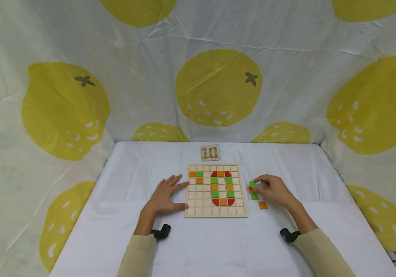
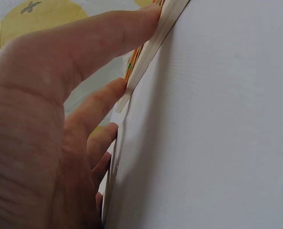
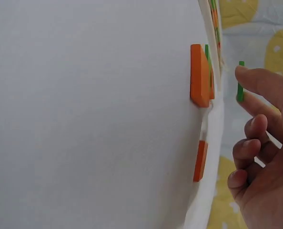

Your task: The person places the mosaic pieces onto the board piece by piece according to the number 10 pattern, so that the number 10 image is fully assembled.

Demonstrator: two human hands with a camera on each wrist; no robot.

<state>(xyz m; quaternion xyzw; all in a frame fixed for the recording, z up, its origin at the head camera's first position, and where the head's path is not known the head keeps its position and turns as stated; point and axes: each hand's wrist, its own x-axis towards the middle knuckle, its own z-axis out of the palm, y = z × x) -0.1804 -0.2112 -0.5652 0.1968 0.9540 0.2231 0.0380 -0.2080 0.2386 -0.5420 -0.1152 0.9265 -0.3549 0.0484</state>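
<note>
Pinching a green tile (image 1: 252, 184) between thumb and index finger, the right hand (image 1: 273, 189) is right of centre in the head view, just beside the board (image 1: 194, 211). In the right wrist view the tile stands edge-on in that grip, above the table, with the other fingers curled in toward the palm. Near this hand lie another green tile (image 1: 254, 196), an orange tile (image 1: 251, 190) partly hidden, and, a little lower and to the right, a loose orange tile (image 1: 263, 205).

The left hand (image 1: 164, 196), left of centre, has its fingers spread apart; thumb and index fingertip touch the board's left edge.

The board sits at the lower centre. Red, orange and green pieces form a ring (image 1: 223, 202) on its right half; two orange squares and a green one (image 1: 199, 174) lie at its upper left. A small card (image 1: 210, 152) lies above it, on the white cloth (image 1: 198, 246).
</note>
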